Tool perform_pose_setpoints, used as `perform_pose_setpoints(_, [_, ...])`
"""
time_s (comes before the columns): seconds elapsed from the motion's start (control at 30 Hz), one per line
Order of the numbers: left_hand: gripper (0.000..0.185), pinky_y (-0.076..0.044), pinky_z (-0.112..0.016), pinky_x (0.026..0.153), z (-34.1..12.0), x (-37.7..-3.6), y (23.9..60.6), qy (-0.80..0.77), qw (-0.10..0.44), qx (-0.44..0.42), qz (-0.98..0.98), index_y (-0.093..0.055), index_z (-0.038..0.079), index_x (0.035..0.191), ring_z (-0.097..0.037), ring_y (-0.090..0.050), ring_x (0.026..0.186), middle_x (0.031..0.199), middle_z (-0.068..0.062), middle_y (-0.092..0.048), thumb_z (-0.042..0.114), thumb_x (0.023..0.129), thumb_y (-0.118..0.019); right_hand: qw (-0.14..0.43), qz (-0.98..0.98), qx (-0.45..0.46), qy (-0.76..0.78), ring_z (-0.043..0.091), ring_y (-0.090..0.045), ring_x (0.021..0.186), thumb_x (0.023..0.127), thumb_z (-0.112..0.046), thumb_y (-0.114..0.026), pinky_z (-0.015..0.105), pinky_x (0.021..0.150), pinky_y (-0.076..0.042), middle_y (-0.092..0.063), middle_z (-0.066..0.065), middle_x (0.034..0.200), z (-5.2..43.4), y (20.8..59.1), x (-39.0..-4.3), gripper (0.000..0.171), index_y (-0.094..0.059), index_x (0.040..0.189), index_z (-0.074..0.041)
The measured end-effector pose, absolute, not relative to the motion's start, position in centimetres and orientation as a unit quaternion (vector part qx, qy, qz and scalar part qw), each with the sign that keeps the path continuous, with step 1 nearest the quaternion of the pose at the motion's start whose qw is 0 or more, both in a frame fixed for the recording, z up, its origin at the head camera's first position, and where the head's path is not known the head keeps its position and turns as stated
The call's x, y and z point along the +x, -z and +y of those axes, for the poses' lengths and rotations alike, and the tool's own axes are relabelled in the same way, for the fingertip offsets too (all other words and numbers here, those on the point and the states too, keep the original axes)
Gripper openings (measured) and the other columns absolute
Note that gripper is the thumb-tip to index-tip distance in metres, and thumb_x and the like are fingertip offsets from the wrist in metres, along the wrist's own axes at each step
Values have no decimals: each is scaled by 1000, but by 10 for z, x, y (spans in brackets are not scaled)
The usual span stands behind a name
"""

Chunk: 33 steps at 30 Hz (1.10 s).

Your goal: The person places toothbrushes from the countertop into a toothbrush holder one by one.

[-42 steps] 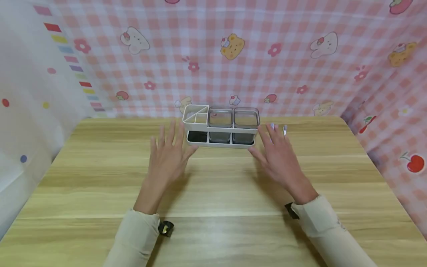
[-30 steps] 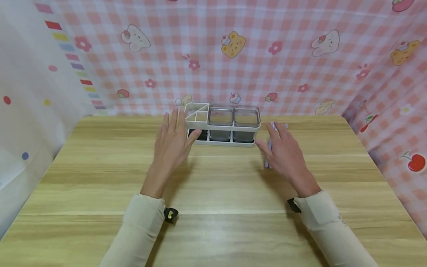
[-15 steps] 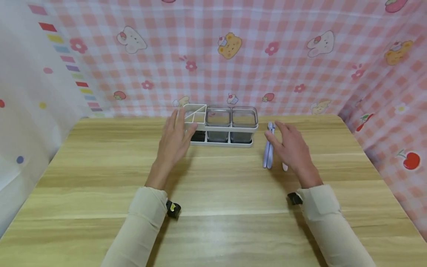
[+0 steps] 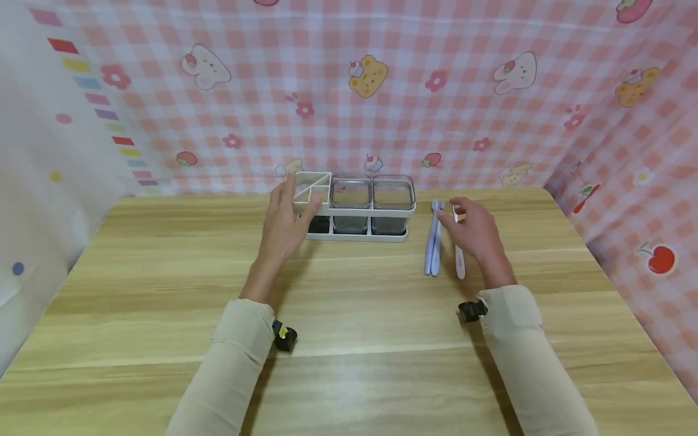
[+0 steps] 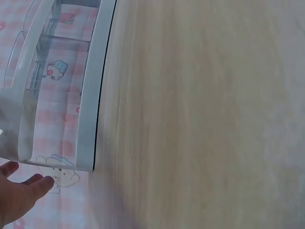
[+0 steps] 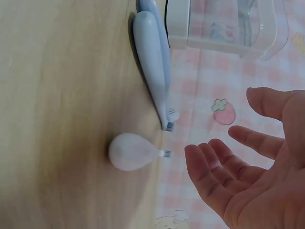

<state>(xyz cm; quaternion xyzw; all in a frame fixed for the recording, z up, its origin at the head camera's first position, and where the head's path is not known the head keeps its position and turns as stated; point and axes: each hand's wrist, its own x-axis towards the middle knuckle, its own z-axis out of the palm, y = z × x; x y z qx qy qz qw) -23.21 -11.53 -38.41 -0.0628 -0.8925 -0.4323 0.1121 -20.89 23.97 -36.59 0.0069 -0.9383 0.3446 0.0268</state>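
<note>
A white rack [image 4: 354,211] with two clear lidded boxes [image 4: 372,192] and an open divided section stands at the table's far edge. My left hand [image 4: 287,215] lies with straight fingers against the rack's left end; in the left wrist view its fingertips [image 5: 21,188] show beside the rack [image 5: 90,95]. My right hand [image 4: 469,227] hovers with relaxed fingers over a white toothbrush [image 4: 458,257], right of two lilac toothbrushes [image 4: 432,242]. The right wrist view shows that hand [image 6: 252,176] holding nothing, apart from the white toothbrush [image 6: 133,151] and the lilac toothbrushes [image 6: 152,67].
The wooden table [image 4: 349,339] is walled at the back and right by a pink checked cloth [image 4: 436,109] and at the left by a white dotted cloth [image 4: 49,181]. Both forearms wear cream sleeves.
Both hands have moved away from me. The left one reached the rack's left end. The right one slid right, uncovering the toothbrushes lying beside the rack.
</note>
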Motion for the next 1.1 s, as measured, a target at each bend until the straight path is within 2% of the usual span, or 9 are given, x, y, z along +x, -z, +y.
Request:
perform_pose_setpoints(0.17, [83, -28, -56, 116, -117, -234, 387, 455, 113, -59, -881, -23, 14, 162, -37, -34, 144, 162, -14, -27, 58, 99, -54, 2, -934, -22, -356, 46, -52, 124, 104, -40, -56, 58, 95, -48, -52, 32, 139, 242, 370, -214, 62, -44, 148, 2])
perform_pose_setpoints(0.47, [84, -28, -56, 116, -117, -237, 385, 469, 108, -58, -875, -24, 15, 162, -36, -33, 144, 161, -15, -29, 58, 97, -57, -25, -924, -70, -375, 48, -49, 126, 102, -40, -56, 58, 101, -44, -49, 32, 142, 254, 376, -227, 65, -43, 149, 2])
perform_pose_setpoints(0.87, [83, -32, -57, 113, -115, -234, 385, 471, 97, -48, -875, -24, 16, 161, -40, -38, 140, 158, -18, -30, 57, 98, -57, -60, -912, -105, -392, 44, -55, 120, 101, -34, -61, 53, 100, -47, -50, 33, 141, 264, 392, -235, 67, -39, 151, 4])
perform_pose_setpoints(0.97, [83, -33, -58, 112, -115, -234, 387, 476, 94, -43, -873, -24, 18, 162, -41, -40, 138, 157, -19, -29, 58, 97, -57, -64, -912, -114, -388, 42, -57, 116, 98, -29, -66, 51, 98, -48, -52, 31, 138, 264, 394, -238, 66, -42, 149, 6])
perform_pose_setpoints(1.1, [83, -33, -57, 112, -115, -234, 388, 480, 96, -42, -871, -25, 19, 162, -41, -41, 137, 156, -20, -30, 58, 97, -58, -57, -919, -124, -370, 35, -60, 104, 94, -24, -71, 43, 88, -50, -58, 27, 130, 264, 395, -242, 60, -50, 143, 6])
